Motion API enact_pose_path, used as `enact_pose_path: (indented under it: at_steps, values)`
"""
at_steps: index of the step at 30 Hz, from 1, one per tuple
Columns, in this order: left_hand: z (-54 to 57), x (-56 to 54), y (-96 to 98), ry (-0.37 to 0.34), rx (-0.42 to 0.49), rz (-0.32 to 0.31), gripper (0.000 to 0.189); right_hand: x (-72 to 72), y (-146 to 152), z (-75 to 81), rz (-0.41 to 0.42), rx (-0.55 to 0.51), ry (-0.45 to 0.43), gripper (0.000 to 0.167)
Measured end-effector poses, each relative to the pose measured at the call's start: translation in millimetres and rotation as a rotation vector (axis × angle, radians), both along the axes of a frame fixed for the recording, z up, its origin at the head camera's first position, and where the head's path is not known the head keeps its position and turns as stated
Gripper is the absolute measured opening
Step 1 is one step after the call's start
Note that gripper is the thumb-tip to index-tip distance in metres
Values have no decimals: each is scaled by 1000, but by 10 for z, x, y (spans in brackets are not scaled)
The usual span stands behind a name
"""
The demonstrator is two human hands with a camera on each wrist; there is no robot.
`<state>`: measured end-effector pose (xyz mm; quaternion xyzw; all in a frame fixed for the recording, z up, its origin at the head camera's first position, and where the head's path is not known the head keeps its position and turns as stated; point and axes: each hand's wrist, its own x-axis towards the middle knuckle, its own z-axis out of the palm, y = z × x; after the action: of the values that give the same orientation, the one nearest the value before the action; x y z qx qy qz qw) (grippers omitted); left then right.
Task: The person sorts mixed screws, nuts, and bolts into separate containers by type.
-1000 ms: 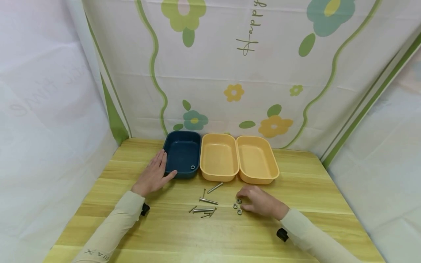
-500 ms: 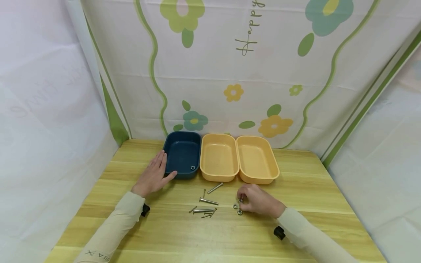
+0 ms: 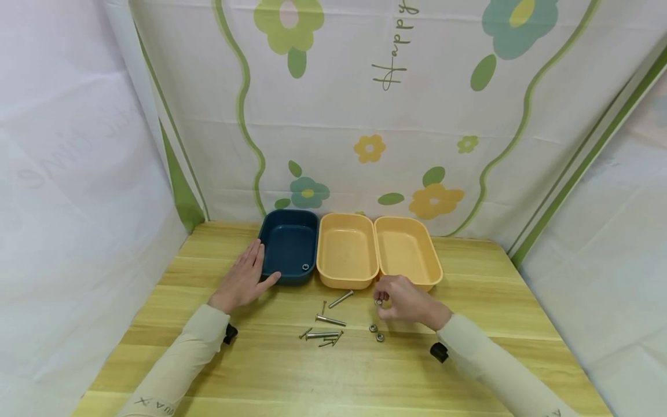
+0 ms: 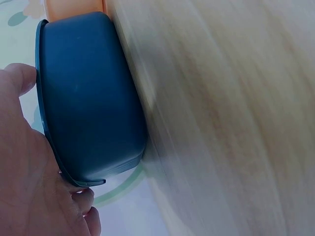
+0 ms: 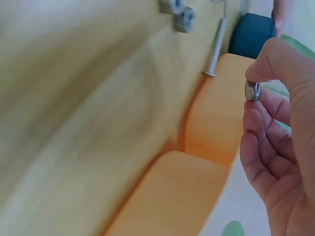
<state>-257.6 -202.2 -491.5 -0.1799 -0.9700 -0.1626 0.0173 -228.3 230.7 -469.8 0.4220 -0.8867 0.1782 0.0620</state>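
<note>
My right hand (image 3: 409, 301) pinches a hex nut (image 5: 252, 90) between thumb and fingertips, just in front of the right yellow tray (image 3: 436, 263). Two more nuts (image 3: 373, 328) lie on the table close below that hand. My left hand (image 3: 239, 281) rests on the near left corner of the dark blue tray (image 3: 288, 243), its fingers extended along the left rim and the thumb at the front rim. Inside the blue tray sits a single nut (image 3: 305, 267).
Left of the loose nuts are several bolts (image 3: 330, 319) and small screws (image 3: 305, 332) on the wooden table (image 3: 260, 370). The middle yellow tray (image 3: 348, 284) stands between the other two trays. A flowered cloth (image 3: 323, 127) hangs behind them.
My right hand has taken hold of the farthest of the three loose nuts, lifted it and moved toward the trays. My left hand stays where it was.
</note>
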Motion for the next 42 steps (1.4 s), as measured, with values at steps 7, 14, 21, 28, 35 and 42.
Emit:
enact_pose_path:
  at_steps: [7,14,21,28,35,42]
  values:
    - [-13,-1,-7,-5,-5,2,96,-95,-125,185,26,24,42,13]
    - [-6,-1,-6,-7,-2,1,96,-196,-299,315,39,30,30,12]
    - [-36,-17,-15,2,-13,-2,98,-321,-522,408,17,53,23,11]
    - [-30,-9,-21,-1,5,1,97,-503,-776,515,24,52,38,9]
    - [-30,-4,-26,1,4,2,97,-660,-1026,609,41,47,67,10]
    - [-12,-4,-16,-6,0,1,97,-831,-1275,558,-2,61,52,11]
